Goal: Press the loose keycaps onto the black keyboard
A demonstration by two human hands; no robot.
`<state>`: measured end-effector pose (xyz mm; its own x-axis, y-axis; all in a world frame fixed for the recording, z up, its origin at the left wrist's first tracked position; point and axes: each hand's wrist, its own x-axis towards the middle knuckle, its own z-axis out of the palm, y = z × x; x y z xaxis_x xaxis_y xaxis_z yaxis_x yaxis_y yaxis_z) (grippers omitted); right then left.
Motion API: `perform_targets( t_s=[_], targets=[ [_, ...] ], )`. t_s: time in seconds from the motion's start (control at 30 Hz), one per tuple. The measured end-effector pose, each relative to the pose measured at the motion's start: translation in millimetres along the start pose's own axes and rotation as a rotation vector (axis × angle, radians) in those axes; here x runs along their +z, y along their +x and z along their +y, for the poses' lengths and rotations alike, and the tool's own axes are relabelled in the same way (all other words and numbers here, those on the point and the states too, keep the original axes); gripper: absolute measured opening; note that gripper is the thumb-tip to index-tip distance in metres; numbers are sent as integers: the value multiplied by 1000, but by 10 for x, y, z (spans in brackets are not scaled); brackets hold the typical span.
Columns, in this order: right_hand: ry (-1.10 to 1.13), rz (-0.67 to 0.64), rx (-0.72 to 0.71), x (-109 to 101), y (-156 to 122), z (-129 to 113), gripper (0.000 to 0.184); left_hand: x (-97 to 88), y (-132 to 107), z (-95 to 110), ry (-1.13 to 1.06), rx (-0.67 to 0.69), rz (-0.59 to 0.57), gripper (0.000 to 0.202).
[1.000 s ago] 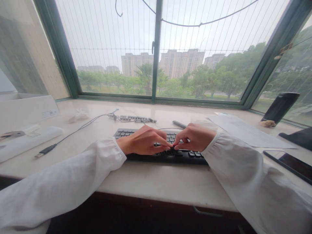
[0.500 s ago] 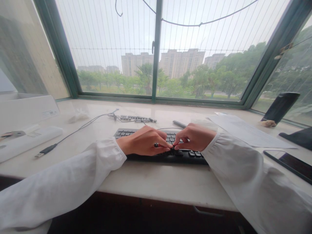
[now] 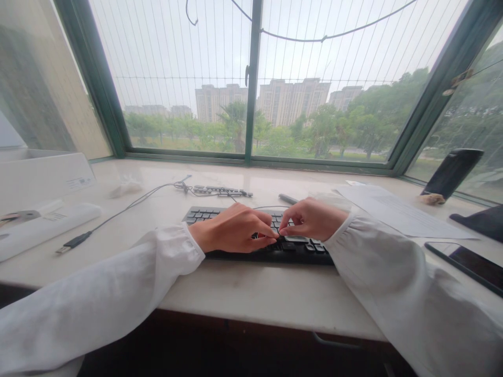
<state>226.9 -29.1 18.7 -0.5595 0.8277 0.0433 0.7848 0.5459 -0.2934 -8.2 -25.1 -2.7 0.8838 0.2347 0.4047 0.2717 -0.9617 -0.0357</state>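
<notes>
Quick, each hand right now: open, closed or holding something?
Left hand: nearly closed, pinching at the keyboard; can't tell if anything's held.
Right hand: also nearly closed there, fingertips near the left's; any grip can't be told.

The keyboard (image 3: 283,257) looks matt plastic, the countertop (image 3: 271,296) smooth and glossy, the sleeves (image 3: 126,288) cloth.

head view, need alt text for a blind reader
Left hand and right hand work close together over a dark keyboard on a pale counter by a window. What look like loose keycaps lie behind it, a USB plug at left.
</notes>
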Motion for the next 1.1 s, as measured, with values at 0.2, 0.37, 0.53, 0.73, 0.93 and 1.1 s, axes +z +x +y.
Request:
perform_targets(
  t_s=[0.2, 0.37, 0.53, 0.73, 0.93, 1.1],
  targets=[
    [43, -87, 95, 23, 54, 3, 43, -7, 13, 38, -13, 13, -33, 21],
    [27, -107, 164, 26, 65, -42, 37, -40, 42, 83, 27, 61, -74, 21],
    [59, -106, 179, 55, 78, -45, 27, -59, 67, 108, 96, 97, -134, 21],
    [39, -103, 201, 69, 91, -45, 22, -59, 68, 110, 132, 106, -152, 21],
    [-4, -121, 215, 48, 87, -107, 21, -54, 69, 102, 95, 118, -154, 21],
    [20, -151, 237, 42, 97, -131, 20, -71, 86, 109, 96, 125, -153, 20]
  ],
)
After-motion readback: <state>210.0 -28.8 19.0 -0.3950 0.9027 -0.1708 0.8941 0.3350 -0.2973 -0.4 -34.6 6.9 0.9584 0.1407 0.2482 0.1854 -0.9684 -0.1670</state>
